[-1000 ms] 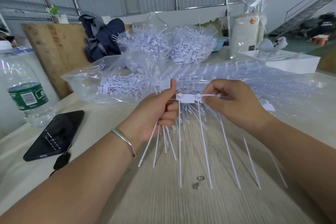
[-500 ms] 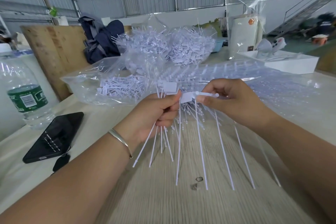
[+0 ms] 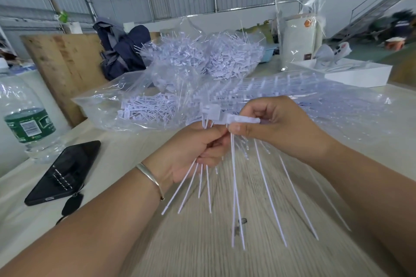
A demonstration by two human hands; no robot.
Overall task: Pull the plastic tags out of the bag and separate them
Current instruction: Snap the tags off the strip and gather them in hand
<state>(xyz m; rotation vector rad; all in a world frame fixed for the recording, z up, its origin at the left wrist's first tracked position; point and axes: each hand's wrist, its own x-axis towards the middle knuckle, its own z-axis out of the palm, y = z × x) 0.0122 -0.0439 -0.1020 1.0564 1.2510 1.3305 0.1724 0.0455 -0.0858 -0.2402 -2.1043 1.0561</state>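
Above the wooden table (image 3: 202,243) my left hand (image 3: 193,150) grips a small bunch of loose white plastic tags (image 3: 211,112), their thin tails hanging down below my fist. My right hand (image 3: 276,126) pinches the head end of a joined strip of tags (image 3: 243,119), whose long tails (image 3: 267,186) fan down toward the table. The two hands sit close together, the strip's end almost touching the bunch. Behind them lies a clear plastic bag (image 3: 139,105) holding more tags, and a heap of separated tags (image 3: 202,56) sits farther back.
A black phone (image 3: 65,171) and a water bottle (image 3: 24,117) stand at the left. A white box (image 3: 358,74) and an upright clear bag (image 3: 299,29) are at the back right. A dark backpack (image 3: 121,49) leans against a plywood board (image 3: 65,65).
My left hand has drawn a separated tag down into its bunch, away from the strip. My right hand has shifted the strip slightly left and lower, its tails swinging.
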